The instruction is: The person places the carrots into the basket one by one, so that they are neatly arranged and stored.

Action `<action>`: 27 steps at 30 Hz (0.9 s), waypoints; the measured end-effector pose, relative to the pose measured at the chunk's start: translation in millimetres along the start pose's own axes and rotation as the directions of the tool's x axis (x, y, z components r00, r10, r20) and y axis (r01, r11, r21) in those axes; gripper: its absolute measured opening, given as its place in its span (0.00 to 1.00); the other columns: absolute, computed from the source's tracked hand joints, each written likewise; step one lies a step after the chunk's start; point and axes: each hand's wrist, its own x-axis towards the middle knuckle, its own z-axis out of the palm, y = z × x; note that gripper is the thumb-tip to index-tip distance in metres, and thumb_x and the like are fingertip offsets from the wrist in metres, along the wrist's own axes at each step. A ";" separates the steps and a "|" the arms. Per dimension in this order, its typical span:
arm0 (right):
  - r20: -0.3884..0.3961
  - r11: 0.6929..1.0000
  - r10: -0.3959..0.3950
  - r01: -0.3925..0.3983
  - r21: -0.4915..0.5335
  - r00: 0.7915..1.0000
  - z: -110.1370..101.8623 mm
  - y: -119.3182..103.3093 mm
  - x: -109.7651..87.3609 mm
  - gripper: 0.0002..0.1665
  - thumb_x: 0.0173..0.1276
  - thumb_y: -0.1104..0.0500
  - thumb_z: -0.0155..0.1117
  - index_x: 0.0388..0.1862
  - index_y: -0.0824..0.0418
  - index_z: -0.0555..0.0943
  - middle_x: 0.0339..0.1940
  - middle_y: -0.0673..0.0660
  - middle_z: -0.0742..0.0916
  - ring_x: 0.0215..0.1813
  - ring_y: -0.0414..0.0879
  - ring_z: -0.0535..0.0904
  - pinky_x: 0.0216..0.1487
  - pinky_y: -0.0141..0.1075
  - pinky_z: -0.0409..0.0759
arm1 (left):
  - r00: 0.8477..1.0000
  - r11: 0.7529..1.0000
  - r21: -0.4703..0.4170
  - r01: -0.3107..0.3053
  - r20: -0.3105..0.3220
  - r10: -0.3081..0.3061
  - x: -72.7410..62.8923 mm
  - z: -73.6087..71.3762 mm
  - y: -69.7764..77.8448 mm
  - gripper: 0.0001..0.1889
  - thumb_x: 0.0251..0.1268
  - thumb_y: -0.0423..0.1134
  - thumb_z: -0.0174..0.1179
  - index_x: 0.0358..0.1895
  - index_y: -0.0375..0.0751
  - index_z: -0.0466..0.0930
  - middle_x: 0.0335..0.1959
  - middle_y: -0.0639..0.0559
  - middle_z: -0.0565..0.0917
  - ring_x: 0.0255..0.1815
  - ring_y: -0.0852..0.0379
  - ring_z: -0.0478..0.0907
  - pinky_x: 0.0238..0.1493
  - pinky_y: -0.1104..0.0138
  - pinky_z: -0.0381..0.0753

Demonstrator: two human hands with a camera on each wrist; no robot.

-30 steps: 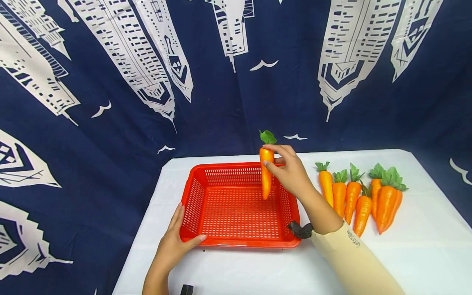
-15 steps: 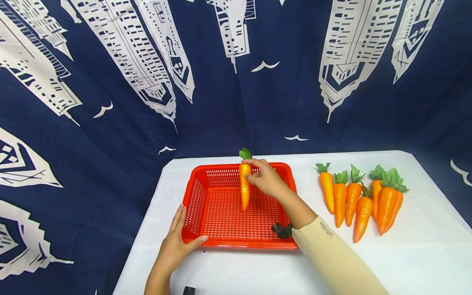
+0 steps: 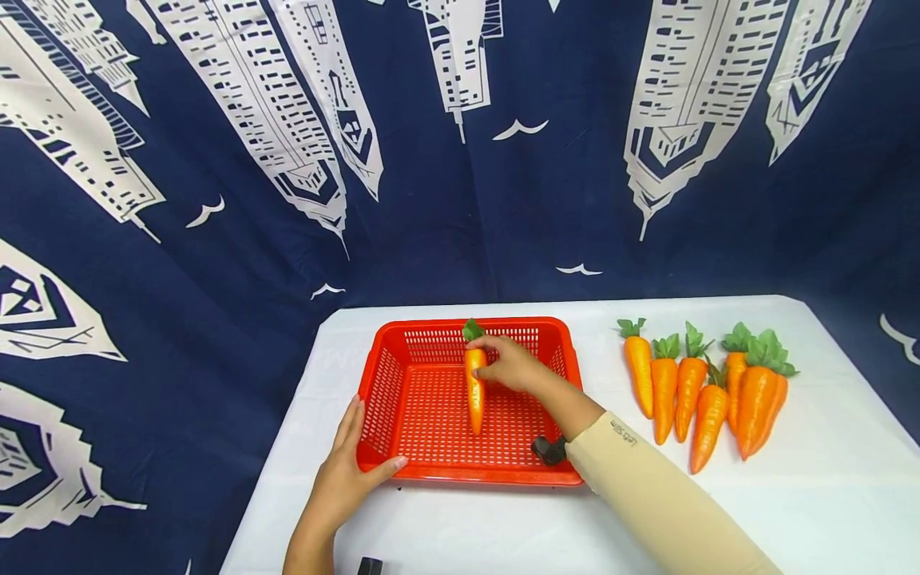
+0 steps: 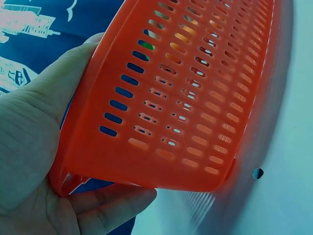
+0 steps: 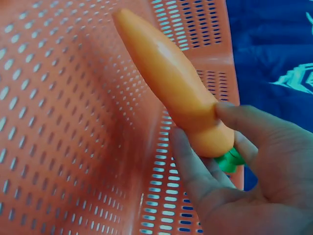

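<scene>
My right hand (image 3: 509,363) pinches an orange toy carrot (image 3: 475,391) near its green leafy top. The carrot hangs almost upright inside the red plastic basket (image 3: 470,477), its tip low over the perforated floor. Close up in the right wrist view, thumb and fingers press the thick end of the carrot (image 5: 171,73) from both sides. At the basket's front left corner my left hand (image 3: 343,471) holds on, thumb along the front rim and fingers along the left side. The left wrist view shows that hand (image 4: 34,127) around the corner of the slotted basket wall (image 4: 186,98).
To the right of the basket, several more carrots (image 3: 707,415) lie side by side on the white table (image 3: 812,511), leaves pointing away. A dark blue cloth (image 3: 431,224) with white building prints hangs behind the table. A black wrist camera (image 3: 549,451) overlaps the basket's right front.
My right hand has carried the carrot left from the basket's back right, then lowered it into the basket. My left hand has stayed at the corner.
</scene>
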 end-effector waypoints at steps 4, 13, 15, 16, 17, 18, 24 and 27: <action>0.064 1.000 0.001 0.000 -0.014 0.998 4.3 7.7 1.4 0.29 0.63 0.66 0.72 0.64 0.58 0.79 0.66 0.63 0.79 0.61 0.55 0.78 0.56 0.42 0.82 | 1.000 1.000 -0.004 0.009 0.005 -0.009 0.1 -0.3 0.3 0.64 0.50 0.69 0.71 0.84 0.54 0.41 0.85 0.64 0.41 0.79 0.38 0.61 0.68 0.36 0.68; 0.102 0.985 0.045 -0.027 -0.172 0.994 8.7 12.4 -3.1 0.25 0.60 0.60 0.76 0.58 0.54 0.82 0.57 0.61 0.80 0.51 0.51 0.79 0.58 0.44 0.80 | 1.000 1.000 -0.006 0.017 0.012 -0.017 1.9 0.2 0.7 0.63 0.51 0.70 0.70 0.84 0.57 0.39 0.85 0.64 0.40 0.79 0.36 0.61 0.67 0.33 0.68; 0.114 0.979 0.050 -0.027 -0.201 0.992 9.3 12.9 -4.1 0.25 0.60 0.59 0.77 0.58 0.53 0.82 0.58 0.61 0.80 0.51 0.50 0.78 0.58 0.45 0.79 | 1.000 1.000 -0.007 0.016 0.010 -0.016 1.8 0.3 0.9 0.63 0.51 0.70 0.70 0.84 0.57 0.39 0.85 0.64 0.40 0.79 0.37 0.60 0.67 0.33 0.68; 0.121 0.977 0.053 -0.027 -0.211 0.991 9.4 13.1 -4.5 0.26 0.60 0.59 0.77 0.58 0.53 0.82 0.59 0.61 0.80 0.51 0.50 0.78 0.58 0.45 0.79 | 1.000 1.000 -0.008 0.017 0.010 -0.017 1.7 0.3 1.2 0.63 0.51 0.70 0.70 0.84 0.57 0.39 0.85 0.64 0.40 0.79 0.37 0.60 0.67 0.33 0.67; 0.124 0.975 0.054 -0.025 -0.220 0.991 9.5 13.2 -4.8 0.26 0.60 0.58 0.77 0.57 0.53 0.82 0.59 0.61 0.80 0.53 0.50 0.78 0.59 0.45 0.79 | 1.000 1.000 -0.008 0.019 0.011 -0.019 1.6 0.3 1.4 0.63 0.50 0.70 0.70 0.84 0.57 0.39 0.85 0.64 0.40 0.79 0.37 0.60 0.67 0.33 0.67; 0.130 0.975 0.054 -0.024 -0.222 0.990 9.4 13.3 -5.1 0.26 0.60 0.58 0.77 0.57 0.53 0.82 0.59 0.61 0.81 0.54 0.52 0.79 0.60 0.46 0.78 | 1.000 1.000 -0.009 0.021 0.011 -0.021 1.5 0.4 1.8 0.63 0.50 0.70 0.70 0.84 0.57 0.39 0.85 0.64 0.40 0.79 0.37 0.60 0.67 0.34 0.67; 0.144 0.975 0.052 -0.019 -0.222 0.988 8.6 13.4 -6.3 0.26 0.61 0.58 0.77 0.57 0.55 0.82 0.57 0.60 0.83 0.65 0.59 0.76 0.67 0.49 0.76 | 1.000 1.000 -0.011 0.028 0.014 -0.028 1.4 1.0 4.0 0.62 0.52 0.67 0.71 0.84 0.57 0.39 0.85 0.64 0.40 0.79 0.36 0.60 0.67 0.33 0.67; 0.145 0.972 0.060 -0.025 -0.236 0.988 8.2 13.5 -6.6 0.27 0.60 0.56 0.78 0.59 0.55 0.82 0.57 0.61 0.81 0.58 0.55 0.78 0.62 0.47 0.77 | 0.999 0.999 -0.013 0.031 0.014 -0.031 0.8 0.9 4.6 0.61 0.53 0.65 0.71 0.84 0.56 0.39 0.85 0.64 0.40 0.80 0.37 0.59 0.68 0.33 0.66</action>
